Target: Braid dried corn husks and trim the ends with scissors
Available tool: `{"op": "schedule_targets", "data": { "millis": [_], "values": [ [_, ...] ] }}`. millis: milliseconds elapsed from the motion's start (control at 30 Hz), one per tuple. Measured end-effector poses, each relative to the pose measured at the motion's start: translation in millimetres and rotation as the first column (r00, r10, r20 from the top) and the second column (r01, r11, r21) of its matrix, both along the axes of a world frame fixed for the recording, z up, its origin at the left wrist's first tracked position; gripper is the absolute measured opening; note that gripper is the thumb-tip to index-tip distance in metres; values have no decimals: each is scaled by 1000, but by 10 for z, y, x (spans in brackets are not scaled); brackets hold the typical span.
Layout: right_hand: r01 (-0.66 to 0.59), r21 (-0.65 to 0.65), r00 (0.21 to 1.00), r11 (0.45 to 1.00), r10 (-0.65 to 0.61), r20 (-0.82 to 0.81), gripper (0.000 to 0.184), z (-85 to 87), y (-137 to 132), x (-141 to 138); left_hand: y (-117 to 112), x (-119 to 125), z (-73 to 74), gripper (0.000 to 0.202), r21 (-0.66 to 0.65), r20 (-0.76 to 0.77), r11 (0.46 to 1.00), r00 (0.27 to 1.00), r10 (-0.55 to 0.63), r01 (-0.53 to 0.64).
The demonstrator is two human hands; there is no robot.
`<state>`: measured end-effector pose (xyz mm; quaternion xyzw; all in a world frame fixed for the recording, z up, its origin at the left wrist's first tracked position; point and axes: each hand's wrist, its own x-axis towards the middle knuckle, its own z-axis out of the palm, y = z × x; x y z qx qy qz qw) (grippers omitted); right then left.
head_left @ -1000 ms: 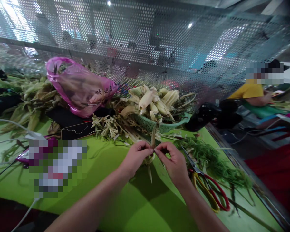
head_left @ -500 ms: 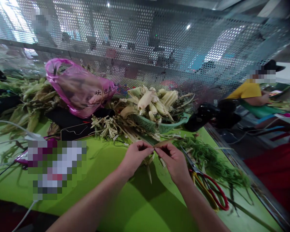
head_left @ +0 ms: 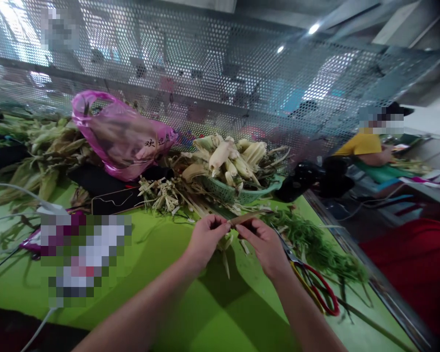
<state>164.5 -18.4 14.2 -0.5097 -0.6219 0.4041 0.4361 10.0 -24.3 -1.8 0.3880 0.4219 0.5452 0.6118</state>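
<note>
Between my hands is a narrow brownish strip that looks like dried corn husk (head_left: pixel 246 218). My left hand (head_left: pixel 206 240) pinches its near end between thumb and fingertips. The thumb and fingers of my right hand (head_left: pixel 263 244) close on the same strip a little further right. Pale husk pieces (head_left: pixel 225 244) show just below the fingertips; whether they hang from the left hand or lie on the table I cannot tell. Scissors (head_left: pixel 315 288) with one red and one yellow handle lie right of my right hand, partly behind my forearm.
Behind my hands, a green basket (head_left: pixel 254 196) holds corn husks (head_left: pixel 220 159). A pink plastic bag (head_left: pixel 121 142), cut husk bits (head_left: pixel 165 195) and a power strip cable (head_left: pixel 40 325) are on the left. Green fronds (head_left: pixel 311 244) lie right. A person in yellow (head_left: pixel 366 144) sits beyond.
My fingertips have parted slightly, and more of the brownish strip shows between and above them. The view has shifted a little; the scissors and basket appear unmoved.
</note>
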Motion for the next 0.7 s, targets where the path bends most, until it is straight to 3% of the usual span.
{"op": "schedule_targets", "data": {
  "millis": [133, 267, 333, 400, 600, 700],
  "values": [
    [1, 39, 937, 999, -14, 349, 28, 122, -18, 440, 17, -38, 6, 24, 0, 46, 1000, 999, 2, -2],
    [172, 45, 656, 984, -148, 740, 26, 59, -274, 1033, 28, -65, 39, 23, -16, 86, 1000, 996, 6, -5],
    [229, 45, 530, 972, -164, 832, 23, -25, -457, 1249, 27, -71, 59, 23, -23, 107, 1000, 994, 8, -6],
    [248, 55, 459, 967, -167, 873, 25, -110, -611, 1360, 19, -74, 75, 22, -27, 123, 1000, 992, 9, -6],
    [358, 70, 375, 931, -212, 902, 40, -204, -700, 1351, -5, -105, 95, 17, -18, 111, 1000, 994, 3, -1],
    [364, 104, 479, 925, -282, 831, 44, -166, -685, 1411, 2, -126, 100, 16, -32, 119, 999, 993, 22, -18]
  ]
}}
